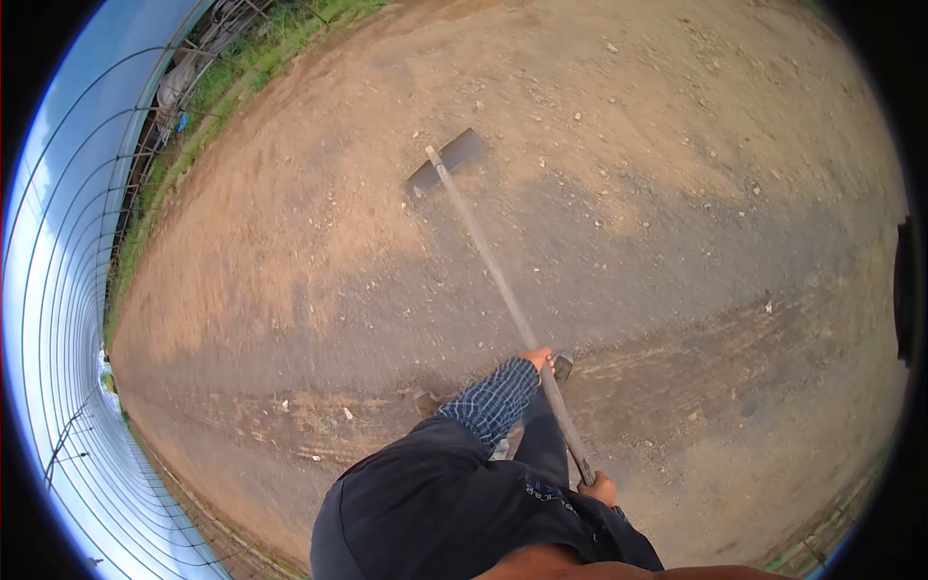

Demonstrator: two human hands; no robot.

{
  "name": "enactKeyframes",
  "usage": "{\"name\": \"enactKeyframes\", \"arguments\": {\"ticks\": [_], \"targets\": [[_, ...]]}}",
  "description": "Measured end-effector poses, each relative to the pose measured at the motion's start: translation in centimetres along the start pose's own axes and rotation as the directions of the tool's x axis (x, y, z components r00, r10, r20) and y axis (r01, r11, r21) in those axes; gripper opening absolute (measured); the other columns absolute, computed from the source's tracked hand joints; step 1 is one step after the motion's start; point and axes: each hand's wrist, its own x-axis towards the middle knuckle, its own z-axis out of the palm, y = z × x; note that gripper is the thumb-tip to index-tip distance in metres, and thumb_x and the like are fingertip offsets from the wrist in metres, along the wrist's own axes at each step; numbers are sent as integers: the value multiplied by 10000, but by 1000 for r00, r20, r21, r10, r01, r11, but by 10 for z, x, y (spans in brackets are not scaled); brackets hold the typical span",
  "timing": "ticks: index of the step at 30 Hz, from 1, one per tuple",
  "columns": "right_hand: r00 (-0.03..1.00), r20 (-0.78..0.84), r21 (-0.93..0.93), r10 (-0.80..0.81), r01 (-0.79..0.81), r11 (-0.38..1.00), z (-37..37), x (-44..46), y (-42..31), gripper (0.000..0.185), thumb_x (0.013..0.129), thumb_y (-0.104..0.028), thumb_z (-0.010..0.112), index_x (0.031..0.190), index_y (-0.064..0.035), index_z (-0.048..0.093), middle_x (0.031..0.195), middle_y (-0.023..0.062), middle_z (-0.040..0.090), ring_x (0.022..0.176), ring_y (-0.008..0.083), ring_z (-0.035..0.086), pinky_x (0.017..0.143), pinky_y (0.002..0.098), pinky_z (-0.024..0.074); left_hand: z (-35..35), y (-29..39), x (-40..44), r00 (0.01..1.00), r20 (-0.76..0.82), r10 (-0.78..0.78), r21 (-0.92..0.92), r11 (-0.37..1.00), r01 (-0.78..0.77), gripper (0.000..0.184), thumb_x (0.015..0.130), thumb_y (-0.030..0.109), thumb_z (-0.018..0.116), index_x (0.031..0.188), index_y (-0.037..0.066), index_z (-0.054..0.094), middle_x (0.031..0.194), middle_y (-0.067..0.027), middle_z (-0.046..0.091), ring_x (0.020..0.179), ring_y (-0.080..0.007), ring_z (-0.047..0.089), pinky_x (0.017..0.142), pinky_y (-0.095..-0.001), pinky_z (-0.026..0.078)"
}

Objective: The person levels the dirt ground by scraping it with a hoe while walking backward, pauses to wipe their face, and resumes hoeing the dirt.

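A long wooden handle (493,266) runs from near my body up to a flat, dark metal blade (462,150) that lies on the dirt ground. My left hand (539,359), at the end of a checked sleeve, is closed round the middle part of the handle. Lower down, my right hand (601,488) grips the handle near its end. The blade sits at a slant across the handle's far end, touching or close to the soil.
Bare soil (319,222) with small stones spreads all round. My shoes (564,365) stand near the handle. Curved metal hoops (72,222) rise at the left, beside a strip of green grass (232,82) with piled items.
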Motion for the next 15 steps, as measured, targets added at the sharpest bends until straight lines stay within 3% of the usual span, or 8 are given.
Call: {"name": "enactKeyframes", "arguments": {"ticks": [2, 3, 5, 6, 7, 11, 13, 15], "targets": [[996, 15, 151, -92, 89, 985, -6, 31, -53, 346, 608, -254, 621, 830, 10, 595, 748, 218, 593, 760, 353, 585, 671, 396, 465, -21, 52, 36, 990, 30, 135, 68, 988, -137, 132, 761, 124, 530, 704, 12, 485, 601, -112, 491, 528, -211, 476, 542, -335, 427], [995, -20, 162, -102, 104, 981, 0, 47, -83, 299, 606, -230, 611, 786, 8, 601, 723, 225, 585, 736, 359, 584, 639, 398, 463, -39, 80, 78, 962, -66, 264, 327, 917, -229, 263, 759, 232, 471, 634, 15, 548, 611, -92, 574, 522, -203, 495, 584, -324, 430], [989, -20, 159, -149, 150, 976, 3, 63, -164, 353, 607, -241, 614, 839, 24, 589, 783, 249, 577, 779, 367, 572, 681, 405, 460, -57, 164, 48, 939, -178, 293, 315, 921, -228, 257, 757, 247, 462, 649, 37, 562, 621, -110, 580, 601, -198, 540, 626, -323, 425], [961, -104, 159, -256, 270, 950, 14, 71, -197, 321, 629, -240, 620, 812, 21, 586, 767, 236, 582, 772, 372, 568, 670, 405, 461, -65, 206, 17, 928, -128, 351, 345, 893, -290, 266, 765, 255, 456, 643, 36, 545, 631, -116, 582, 584, -209, 545, 602, -334, 425], [947, -109, 215, -303, 320, 923, 13, 70, -234, 313, 640, -241, 624, 806, 21, 582, 751, 229, 584, 760, 368, 573, 657, 400, 461, -93, 240, 36, 873, 13, 488, 532, 736, -419, 261, 773, 240, 447, 647, 29, 533, 642, -122, 582, 557, -221, 551, 558, -337, 434], [943, -35, 393, -330, 317, 863, 10, 19, -273, 314, 654, -244, 644, 809, 20, 573, 694, 208, 585, 713, 339, 591, 618, 377, 458, -119, 261, -54, 942, -49, 331, 484, 833, -268, 251, 801, 264, 459, 722, 37, 533, 598, -116, 531, 513, -205, 498, 546, -344, 445], [922, -146, 307, -358, 386, 870, 34, 1, -214, 330, 642, -260, 660, 770, 29, 566, 646, 199, 571, 620, 301, 589, 559, 355, 442, -120, 208, -19, 936, 52, 348, -148, 930, -337, 197, 787, 232, 519, 820, 38, 514, 555, -80, 473, 497, -190, 469, 516, -339, 435], [964, -38, 275, -264, 264, 925, 47, -31, -138, 327, 646, -259, 664, 799, 15, 574, 714, 210, 587, 686, 321, 595, 600, 371, 450, -122, 160, -40, 974, 158, 165, -335, 937, -104, 234, 753, 146, 582, 933, 59, 461, 652, -54, 462, 527, -176, 467, 489, -358, 431]]}}
